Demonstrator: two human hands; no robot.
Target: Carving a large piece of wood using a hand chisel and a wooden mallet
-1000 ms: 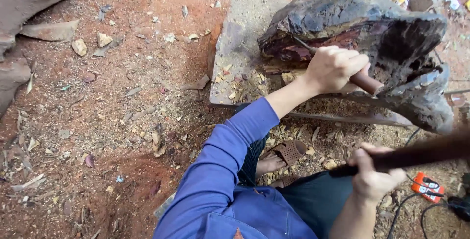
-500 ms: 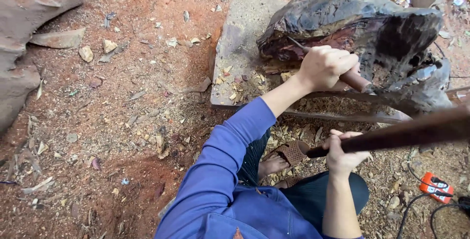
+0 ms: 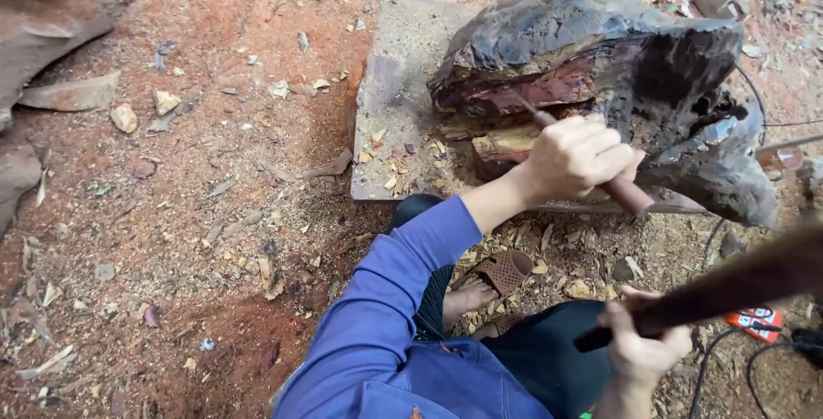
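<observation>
- Chisel (image 3: pixel 600 177): wooden-handled tool, gripped in the left hand (image 3: pixel 576 158), which is wrapped fully around the handle. Blade end set against the reddish cut face of the wood block; handle butt projects to the lower right of the fist.
- Wood block (image 3: pixel 600 59): large, dark-barked, irregular lump with exposed red-brown and pale inner wood. Rests on the right part of the stone slab (image 3: pixel 399 84), overhanging it on the right.
- Mallet (image 3: pixel 729 286): long, dark, club-like piece, blurred. Held at its near end by the right hand (image 3: pixel 643 346), fingers curled round it; head end reaches past the right edge of view.
- Difference from half a second ago: mallet and right hand sit lower in view, the mallet tilted more steeply; left hand and chisel keep the same place on the block.
- Sleeve (image 3: pixel 386 299): blue, on the left arm, running from the lower centre up to the wrist.
- Sandal (image 3: pixel 501 271): brown, on a foot among the chips just below the slab.
- Wood chips (image 3: pixel 257 256): pale flakes scattered on red earth, some lying on the slab beside the block.
- Orange device (image 3: pixel 754 323): small, on the ground at lower right, near a black cable (image 3: pixel 711 367).
- Containers: none discernible.
</observation>
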